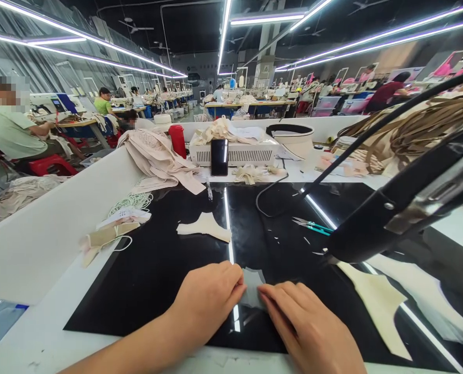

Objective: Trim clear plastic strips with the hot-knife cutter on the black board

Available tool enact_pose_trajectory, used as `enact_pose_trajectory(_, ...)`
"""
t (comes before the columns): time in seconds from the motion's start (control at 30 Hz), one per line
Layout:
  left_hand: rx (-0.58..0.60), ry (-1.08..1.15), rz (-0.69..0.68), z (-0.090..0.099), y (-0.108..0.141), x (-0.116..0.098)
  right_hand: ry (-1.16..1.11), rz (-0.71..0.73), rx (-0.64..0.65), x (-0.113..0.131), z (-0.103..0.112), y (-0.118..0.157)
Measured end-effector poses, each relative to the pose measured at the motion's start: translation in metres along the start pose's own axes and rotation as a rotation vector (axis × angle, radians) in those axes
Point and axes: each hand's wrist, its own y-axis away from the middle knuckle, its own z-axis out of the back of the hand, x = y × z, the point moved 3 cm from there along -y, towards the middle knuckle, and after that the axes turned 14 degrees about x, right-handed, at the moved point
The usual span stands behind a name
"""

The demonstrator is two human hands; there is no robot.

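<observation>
A small piece of thin grey fabric (252, 287) is held low over the glossy black mat (149, 291). My left hand (210, 293) pinches its left edge, fingers pressed together. On its right edge, the fingertips of my right hand (307, 317) are closed. Beyond my left hand lies a cream curved fabric piece (204, 227). Another cream piece (381, 306) and a white sheer piece (422, 291) lie to the right of my right hand. Teal thread snips (313, 226) rest on the mat behind the hands.
A black machine arm (391, 202) reaches in from the right above the mat. Elastic cords (132, 203) and fabric scraps lie left. Behind stand a phone (219, 157), a white box (247, 155) and a red container (177, 141). A person sits far left.
</observation>
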Motion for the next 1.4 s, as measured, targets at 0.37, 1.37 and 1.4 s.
enact_pose_trajectory(0.37, -0.05, -0.038, -0.03, -0.001, 0.004, 0.002, -0.007, 0.07, -0.003, 0.0, -0.002, -0.005)
enact_pose_trajectory(1.37, -0.128, -0.116, -0.039, -0.005, 0.005, 0.005, -0.007, 0.012, -0.098, 0.004, 0.001, -0.01)
enact_pose_trajectory(1.4, -0.131, -0.119, -0.047, -0.004, 0.005, 0.005, -0.008, 0.011, -0.097, 0.004, 0.001, -0.01)
